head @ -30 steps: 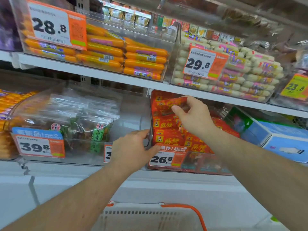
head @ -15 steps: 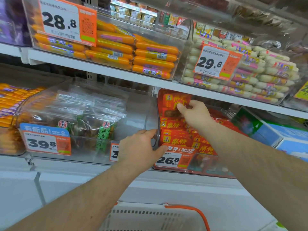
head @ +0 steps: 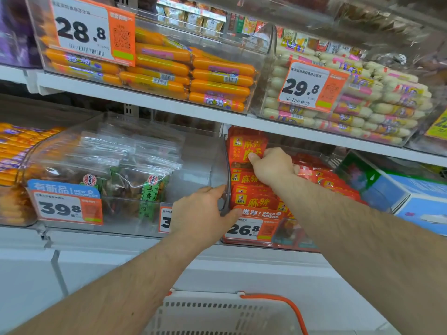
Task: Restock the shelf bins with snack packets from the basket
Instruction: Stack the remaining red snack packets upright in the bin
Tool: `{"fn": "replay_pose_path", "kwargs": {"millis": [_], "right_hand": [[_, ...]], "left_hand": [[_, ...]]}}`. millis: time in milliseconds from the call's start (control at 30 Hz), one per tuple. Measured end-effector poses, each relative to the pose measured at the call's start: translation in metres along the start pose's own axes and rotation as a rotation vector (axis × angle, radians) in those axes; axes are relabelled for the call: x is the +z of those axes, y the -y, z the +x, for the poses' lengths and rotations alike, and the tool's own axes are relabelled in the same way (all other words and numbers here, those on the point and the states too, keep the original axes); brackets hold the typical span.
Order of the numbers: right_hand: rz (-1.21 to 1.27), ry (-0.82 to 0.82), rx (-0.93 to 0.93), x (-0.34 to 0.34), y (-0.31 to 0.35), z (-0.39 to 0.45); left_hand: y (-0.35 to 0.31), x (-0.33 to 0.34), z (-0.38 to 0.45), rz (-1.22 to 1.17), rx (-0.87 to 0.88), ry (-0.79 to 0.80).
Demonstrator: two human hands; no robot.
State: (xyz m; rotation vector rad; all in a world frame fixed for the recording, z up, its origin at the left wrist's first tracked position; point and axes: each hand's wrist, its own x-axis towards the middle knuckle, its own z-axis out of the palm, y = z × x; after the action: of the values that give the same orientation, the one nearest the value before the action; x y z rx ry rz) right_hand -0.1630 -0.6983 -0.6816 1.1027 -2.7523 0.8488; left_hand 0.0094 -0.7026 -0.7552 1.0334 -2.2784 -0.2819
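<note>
Packet (head: 246, 147) raised upright since earlier | right hand (head: 273, 166) grip pinching it | left hand (head: 202, 212) grip clasping bin edge (head: 226, 175)

Top shelf in front of me: orange sausages (head: 217, 78) stacked behind a 28.8 price tag (head: 82, 30), w/ pale pink-labelled sausages (head: 377, 110) just to the right behind a 29.8 tag (head: 307, 87). Lower shelf, far left: more orange sticks (head: 17, 146). Far right: a blue-and-green box (head: 401, 192). A yellow tag (head: 439, 126) is cut off at the right edge; can't read it fully.
</note>
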Motion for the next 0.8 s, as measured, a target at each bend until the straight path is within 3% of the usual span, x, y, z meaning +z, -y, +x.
{"fn": "replay_pose_path", "kwargs": {"millis": [200, 367, 467, 533, 567, 633, 700, 800], "right_hand": [[0.073, 0.068, 0.053, 0.003, -0.002, 0.005], [0.282, 0.174, 0.071, -0.003, -0.003, 0.001], [0.305, 0.119, 0.051, -0.007, -0.006, -0.008], [0.277, -0.051, 0.009, -0.007, -0.009, -0.017], [0.289, -0.160, -0.050, -0.006, -0.010, -0.024], [0.388, -0.375, -0.307, -0.004, -0.010, -0.051], [0.496, -0.478, -0.597, 0.008, -0.013, -0.088], [0.564, -0.311, -0.800, 0.055, -0.026, -0.150]], "left_hand": [[-0.002, -0.004, 0.000, -0.013, 0.001, 0.034], [-0.003, -0.005, -0.001, -0.073, 0.001, 0.068], [0.001, -0.006, -0.008, -0.009, 0.175, -0.123], [0.005, -0.006, -0.015, 0.095, 0.388, -0.331], [0.008, -0.007, -0.018, 0.091, 0.474, -0.357], [0.014, -0.009, -0.029, 0.016, 0.575, -0.261], [0.024, -0.005, -0.046, -0.007, 0.607, -0.039], [0.051, 0.008, -0.077, 0.174, 0.400, 0.500]]}}
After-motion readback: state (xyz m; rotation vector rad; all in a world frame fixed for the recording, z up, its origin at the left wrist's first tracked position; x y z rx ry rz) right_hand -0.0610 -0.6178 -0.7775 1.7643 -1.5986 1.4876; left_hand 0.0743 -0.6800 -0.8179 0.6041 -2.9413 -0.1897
